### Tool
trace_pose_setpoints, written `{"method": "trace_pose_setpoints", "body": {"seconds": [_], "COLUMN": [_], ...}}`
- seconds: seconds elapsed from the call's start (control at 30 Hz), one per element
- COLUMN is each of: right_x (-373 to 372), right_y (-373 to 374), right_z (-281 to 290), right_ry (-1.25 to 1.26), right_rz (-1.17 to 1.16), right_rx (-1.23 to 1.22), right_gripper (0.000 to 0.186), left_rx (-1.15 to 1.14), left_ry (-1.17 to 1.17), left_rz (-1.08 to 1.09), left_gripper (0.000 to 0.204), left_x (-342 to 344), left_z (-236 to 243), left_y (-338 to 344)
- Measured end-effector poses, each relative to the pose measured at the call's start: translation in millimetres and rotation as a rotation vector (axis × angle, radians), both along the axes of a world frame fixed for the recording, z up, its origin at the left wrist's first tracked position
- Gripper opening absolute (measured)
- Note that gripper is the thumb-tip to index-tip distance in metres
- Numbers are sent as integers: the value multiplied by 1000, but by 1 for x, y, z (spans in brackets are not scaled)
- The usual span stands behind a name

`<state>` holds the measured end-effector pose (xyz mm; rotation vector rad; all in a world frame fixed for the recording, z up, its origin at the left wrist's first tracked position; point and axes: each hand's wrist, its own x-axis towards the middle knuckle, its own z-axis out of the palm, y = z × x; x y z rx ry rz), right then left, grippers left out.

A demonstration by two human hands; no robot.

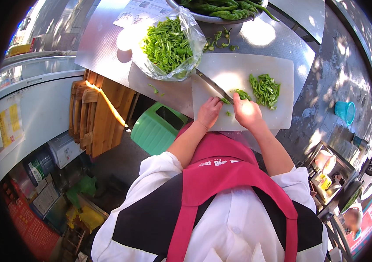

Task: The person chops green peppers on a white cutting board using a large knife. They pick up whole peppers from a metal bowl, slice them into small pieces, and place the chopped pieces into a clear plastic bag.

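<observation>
On a white cutting board [282,67], my right hand [248,112] is closed round the handle of a kitchen knife [213,85], its blade slanting toward the far left. Close beside the blade, the bent fingers of my left hand [208,113] hold the end of a green pepper [225,100] against the board. A pile of sliced green pepper [266,92] lies to the right of the knife, with a smaller heap of cut pieces [242,94] just beyond my right hand. Beyond the board's left edge, a clear plastic bag [192,32] is full of pepper slices [166,47].
A metal bowl [221,20] of whole green peppers [234,8] stands at the metal table's [103,48] far side, with pepper stems [221,40] nearby. Below on the left are a green plastic stool [153,131] and folded wooden chairs [103,115]. A turquoise basket [344,112] sits at right.
</observation>
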<state>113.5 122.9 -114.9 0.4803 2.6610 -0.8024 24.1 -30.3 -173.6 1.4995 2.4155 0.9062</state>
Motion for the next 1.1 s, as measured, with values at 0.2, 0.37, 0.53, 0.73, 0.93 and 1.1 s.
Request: {"method": "trace_pose_setpoints", "body": {"seconds": [0.2, 0.37, 0.53, 0.73, 0.93, 1.1], "right_x": [-9, -5, -12, -23, -26, -35], "right_y": [-8, -7, 2, -13, -19, -12], "right_z": [-9, -7, 32, 9, 9, 24], "right_ry": [-104, -41, -153, -264, -322, -284], "right_rz": [-64, -45, 80, -36, -39, -12], "right_rx": [-1, 26, 80, 20, 16, 27], "right_gripper": [25, 22, 23, 21, 18, 17], "left_rx": [59, -42, -49, -67, -50, -54], "left_ry": [-71, -5, 61, 54, 40, 22], "left_rz": [104, 180, 147, 99, 90, 83], "left_gripper": [14, 12, 8, 9, 8, 10], "left_x": [-8, -16, -13, -13, -14, -15], "left_z": [10, 11, 6, 9, 8, 0], "left_y": [0, -6, -5, 0, -1, -5]}}
